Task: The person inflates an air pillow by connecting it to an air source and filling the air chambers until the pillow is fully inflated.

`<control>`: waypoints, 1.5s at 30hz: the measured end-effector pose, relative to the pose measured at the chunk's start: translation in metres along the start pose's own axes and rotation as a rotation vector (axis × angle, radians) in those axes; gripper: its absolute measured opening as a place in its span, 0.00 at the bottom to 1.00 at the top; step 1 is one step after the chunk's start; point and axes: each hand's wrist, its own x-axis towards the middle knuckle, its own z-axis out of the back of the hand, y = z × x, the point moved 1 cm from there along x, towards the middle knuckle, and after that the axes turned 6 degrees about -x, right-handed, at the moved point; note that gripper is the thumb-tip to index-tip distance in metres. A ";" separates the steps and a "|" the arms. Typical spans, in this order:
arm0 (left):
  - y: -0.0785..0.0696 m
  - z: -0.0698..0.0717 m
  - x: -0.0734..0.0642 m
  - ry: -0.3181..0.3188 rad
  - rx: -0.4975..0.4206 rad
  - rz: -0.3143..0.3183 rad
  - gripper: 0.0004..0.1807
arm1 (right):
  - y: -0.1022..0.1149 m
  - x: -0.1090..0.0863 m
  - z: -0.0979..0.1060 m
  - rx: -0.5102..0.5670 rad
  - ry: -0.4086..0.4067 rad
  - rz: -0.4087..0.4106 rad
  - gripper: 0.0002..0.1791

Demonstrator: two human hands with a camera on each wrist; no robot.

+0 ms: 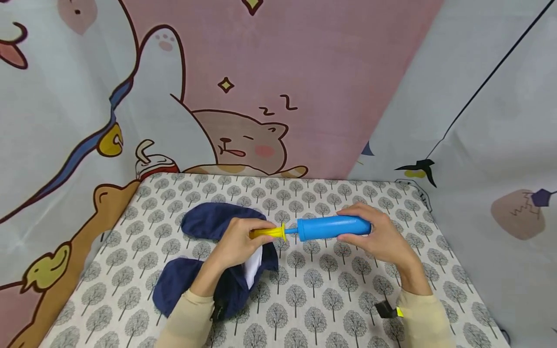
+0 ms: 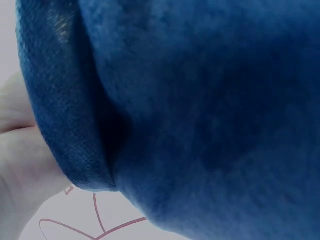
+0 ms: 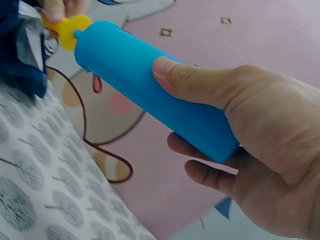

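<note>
A hand pump with a blue barrel (image 1: 326,228) and a yellow handle (image 1: 280,232) is held roughly level above the table. My left hand (image 1: 235,244) pinches the handle between thumb and fingers. Around the far end of the barrel, my right hand (image 1: 385,239) curls its thumb and fingers. A short blue rod shows between handle and barrel. Under my left hand and forearm lies a navy U-shaped neck pillow (image 1: 217,217), with a white patch (image 1: 253,266) showing at its side. Its navy fabric (image 2: 215,125) fills most of the left wrist view and hides the fingertips there.
Tree-patterned cloth (image 1: 313,309) covers the table. Cartoon-printed curtains (image 1: 330,87) stand behind it and on both sides. A small black tab (image 1: 385,309) shows beside the right sleeve.
</note>
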 end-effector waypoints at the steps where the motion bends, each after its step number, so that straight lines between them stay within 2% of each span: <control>1: 0.000 0.001 0.000 0.001 0.003 0.002 0.15 | -0.003 -0.001 0.003 0.003 -0.002 -0.008 0.30; 5: 0.001 0.002 0.001 0.014 0.009 0.014 0.16 | -0.015 -0.007 0.014 -0.008 -0.011 -0.040 0.30; 10: 0.002 0.002 0.000 0.018 0.012 0.017 0.17 | -0.026 -0.015 0.030 -0.011 -0.033 -0.032 0.31; 16: 0.004 0.001 -0.001 0.021 0.000 0.012 0.18 | -0.034 -0.026 0.048 -0.059 -0.083 -0.047 0.33; 20: 0.004 0.000 -0.001 0.023 -0.004 0.017 0.18 | -0.035 -0.026 0.053 -0.076 -0.078 -0.046 0.33; 27: 0.008 0.000 -0.003 0.024 -0.001 0.039 0.17 | -0.031 -0.019 0.038 -0.042 -0.023 -0.003 0.30; 30: 0.008 -0.002 -0.002 0.024 -0.009 0.045 0.16 | -0.029 -0.016 0.031 -0.021 -0.026 0.027 0.30; 37: 0.006 -0.004 -0.001 0.026 -0.009 0.070 0.16 | -0.012 -0.007 0.013 0.008 0.018 0.047 0.29; 45: 0.005 -0.006 -0.001 0.036 -0.025 0.061 0.16 | 0.004 0.001 -0.006 0.049 0.055 0.086 0.29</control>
